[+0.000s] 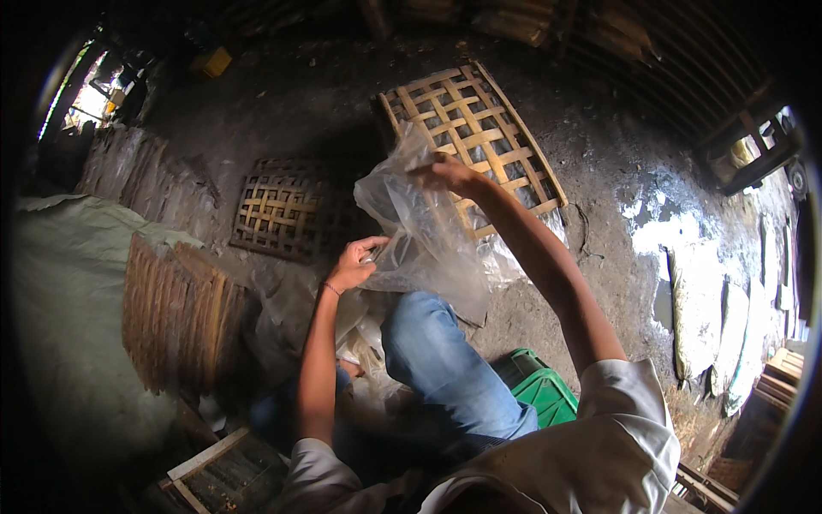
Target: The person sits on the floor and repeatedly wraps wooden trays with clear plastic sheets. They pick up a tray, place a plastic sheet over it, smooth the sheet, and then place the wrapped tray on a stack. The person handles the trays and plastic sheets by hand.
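A crumpled, see-through plastic sheet (428, 227) hangs between my two hands, in front of my bent knee. My left hand (351, 267) is closed on its lower left edge, fingers pinched. Higher up and to the right, my right hand (443, 173) grips the sheet's upper part; its fingers are a little blurred. Just behind that hand leans a woven bamboo rack (484, 128), a slatted lattice in a wooden frame. More clear plastic (514, 257) shows under the rack's lower edge.
Another woven rack (287, 201) lies in shadow at left. Stacked thin wooden boards (175, 313) stand beside a pale green tarp (77, 317). A green plastic crate (548, 396) sits by my right thigh. Long whitish sacks (695, 308) line the right side.
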The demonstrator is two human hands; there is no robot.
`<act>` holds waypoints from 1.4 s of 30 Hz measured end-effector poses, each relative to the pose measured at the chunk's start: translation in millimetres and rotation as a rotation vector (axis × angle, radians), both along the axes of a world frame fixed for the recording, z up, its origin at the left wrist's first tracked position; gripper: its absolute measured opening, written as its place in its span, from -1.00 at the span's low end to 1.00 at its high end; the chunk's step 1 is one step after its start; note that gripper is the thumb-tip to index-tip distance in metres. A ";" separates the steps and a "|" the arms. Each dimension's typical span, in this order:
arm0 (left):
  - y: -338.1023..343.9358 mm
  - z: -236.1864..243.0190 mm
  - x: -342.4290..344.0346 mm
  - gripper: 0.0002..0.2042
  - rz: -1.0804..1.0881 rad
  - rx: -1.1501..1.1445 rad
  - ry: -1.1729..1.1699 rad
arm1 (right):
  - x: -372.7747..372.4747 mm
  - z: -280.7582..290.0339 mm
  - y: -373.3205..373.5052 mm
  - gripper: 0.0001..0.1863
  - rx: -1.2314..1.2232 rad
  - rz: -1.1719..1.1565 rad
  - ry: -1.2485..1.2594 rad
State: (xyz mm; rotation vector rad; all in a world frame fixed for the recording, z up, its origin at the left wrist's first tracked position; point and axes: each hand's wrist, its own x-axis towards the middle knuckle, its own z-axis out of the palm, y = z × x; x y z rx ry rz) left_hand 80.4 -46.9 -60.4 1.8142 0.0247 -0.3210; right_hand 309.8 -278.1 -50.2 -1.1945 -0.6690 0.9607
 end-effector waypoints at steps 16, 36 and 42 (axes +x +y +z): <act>-46.9 -29.2 18.2 -0.34 0.286 -0.183 -0.225 | 67.7 -9.9 -79.2 -0.24 -0.969 -0.948 -0.816; 54.9 25.9 -75.4 -0.41 0.587 0.004 -0.195 | 64.9 65.9 -174.4 -0.62 -1.094 -0.871 -0.838; 64.6 24.9 -85.2 -0.40 0.653 -0.026 -0.213 | 96.1 124.7 -203.5 -0.59 -0.956 -0.946 -1.095</act>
